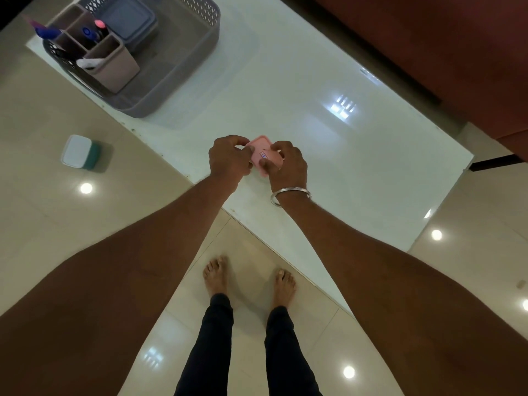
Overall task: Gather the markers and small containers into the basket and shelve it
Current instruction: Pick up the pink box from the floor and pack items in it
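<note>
Pink box (261, 155) pinched between left hand (228, 160) and right hand (287, 164), held over table (328, 132) near its front edge. Basket (183, 67) well apart at far-left corner, organizer (111, 64) with markers (98, 31) and blue box (128, 20) inside. Teal box (80, 152) apparently below on floor. Risks: fingertip hold slipping in transfer; lid, if loose, popping off; teal box forgotten.

We see a small pink square plastic container (264, 155) with a blue-edged label, a grey plastic basket (183, 78) with diamond lattice walls, a taupe compartmented pen holder (114, 64) showing blue, pink and white marker caps, a greyish-blue lidded box (128, 21), a white-lidded teal box (81, 152) and a glossy white table (343, 167).
</note>
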